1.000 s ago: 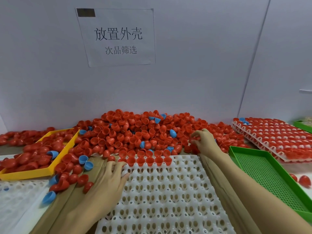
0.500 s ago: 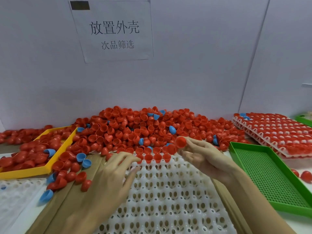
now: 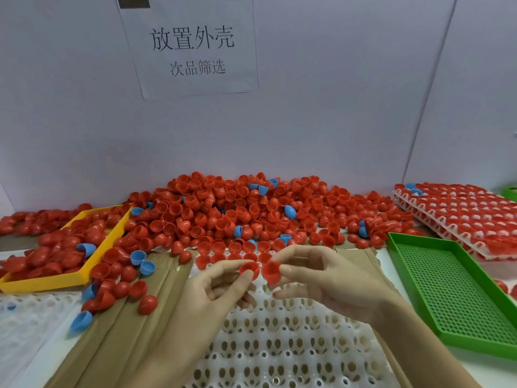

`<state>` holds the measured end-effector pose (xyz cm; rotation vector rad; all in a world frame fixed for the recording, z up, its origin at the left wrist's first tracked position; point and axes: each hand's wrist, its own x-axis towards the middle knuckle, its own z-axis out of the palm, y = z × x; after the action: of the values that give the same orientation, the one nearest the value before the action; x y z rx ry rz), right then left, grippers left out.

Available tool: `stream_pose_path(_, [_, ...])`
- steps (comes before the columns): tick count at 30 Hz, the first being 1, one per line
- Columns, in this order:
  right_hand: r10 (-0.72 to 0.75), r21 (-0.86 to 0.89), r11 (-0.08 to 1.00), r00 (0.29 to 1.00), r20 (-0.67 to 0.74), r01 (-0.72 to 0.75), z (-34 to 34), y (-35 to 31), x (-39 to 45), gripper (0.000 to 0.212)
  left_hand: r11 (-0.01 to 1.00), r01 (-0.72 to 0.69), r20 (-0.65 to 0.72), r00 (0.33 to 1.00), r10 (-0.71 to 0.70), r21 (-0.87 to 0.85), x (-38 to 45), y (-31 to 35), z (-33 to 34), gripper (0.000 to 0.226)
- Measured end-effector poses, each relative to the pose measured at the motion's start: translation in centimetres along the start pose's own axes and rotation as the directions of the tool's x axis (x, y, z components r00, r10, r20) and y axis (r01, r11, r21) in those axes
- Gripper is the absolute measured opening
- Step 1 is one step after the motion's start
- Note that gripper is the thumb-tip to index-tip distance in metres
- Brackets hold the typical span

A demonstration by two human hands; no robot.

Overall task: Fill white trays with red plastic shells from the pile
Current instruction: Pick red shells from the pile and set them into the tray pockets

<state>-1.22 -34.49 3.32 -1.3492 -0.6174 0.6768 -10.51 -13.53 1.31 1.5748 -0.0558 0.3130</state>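
Observation:
A big pile of red shells point(image 3: 237, 214), with a few blue ones mixed in, lies against the back wall. In front of me sits a white tray point(image 3: 291, 345) whose far rows hold red shells. Both hands hover over the tray's far end, close together. My left hand point(image 3: 212, 289) pinches one red shell point(image 3: 249, 268) between thumb and fingertips. My right hand point(image 3: 321, 278) pinches another red shell point(image 3: 270, 271) right beside it.
A yellow tray point(image 3: 56, 280) with red and blue shells stands at the left, and loose shells lie on cardboard beside it. A green perforated tray point(image 3: 453, 292) sits at the right. Filled white trays point(image 3: 458, 217) are stacked at the far right. Another white tray point(image 3: 25, 326) lies at lower left.
My right hand came back from the pile holding red shells. My left hand lifted off the tray and now pinches one of them beside the right hand.

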Motion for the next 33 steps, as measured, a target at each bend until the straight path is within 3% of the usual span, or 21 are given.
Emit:
stream_pose_path(5, [-0.123,-0.301,0.949,0.989,-0.084,0.092,1.1,0.8,0.1,0.016,0.991,-0.051,-0.019,0.998,0.054,0.124,0.1,-0.3,-0.1,0.022])
stream_pose_path(7, [-0.198,-0.402,0.904,0.977,-0.083,0.149,1.5,1.2,0.2,0.02,0.982,-0.081,-0.012,0.996,0.084,0.173,0.1,-0.6,-0.2,0.025])
stream_pose_path(12, [-0.333,-0.75,0.619,0.943,0.016,0.232,2.1,1.9,0.5,0.024,0.974,-0.118,-0.049,0.99,0.13,0.191,0.0,-1.8,-0.1,0.05])
stream_pose_path(16, [-0.41,-0.87,0.489,0.898,-0.16,0.069,-0.9,1.2,0.4,0.03,0.951,-0.134,-0.041,0.988,0.151,0.28,1.0,-2.4,-1.6,0.052])
stream_pose_path(19, [-0.511,-0.886,0.459,0.795,-0.328,-0.07,-4.1,1.2,0.4,0.026,0.808,-0.142,-0.123,0.959,0.256,0.572,2.1,-3.1,-3.7,0.046])
stream_pose_path(21, [-0.539,-0.895,0.431,0.762,-0.359,-0.116,-5.1,1.7,1.2,0.025,0.683,-0.083,-0.157,0.946,0.282,0.725,2.4,-4.2,-4.6,0.049])
stream_pose_path(23, [-0.498,-0.914,0.375,0.799,-0.337,-0.151,-5.5,2.2,2.7,0.025,0.603,0.002,-0.156,0.967,0.203,0.797,2.7,-5.5,-4.8,0.054])
stream_pose_path(27, [-0.353,-0.944,0.251,0.887,-0.297,-0.216,-5.9,3.5,5.1,0.025,0.658,0.141,-0.141,0.989,-0.054,0.74,2.7,-6.0,-4.9,0.063])
stream_pose_path(30, [-0.352,-0.945,0.255,0.891,-0.287,-0.203,-5.9,4.1,4.9,0.025,0.671,0.104,-0.083,0.995,-0.063,0.734,2.7,-5.8,-5.0,0.065])
stream_pose_path(33, [-0.336,-0.944,0.264,0.898,-0.284,-0.199,-5.8,4.0,4.1,0.024,0.623,0.101,-0.051,0.994,-0.098,0.776,2.6,-5.7,-5.1,0.058])
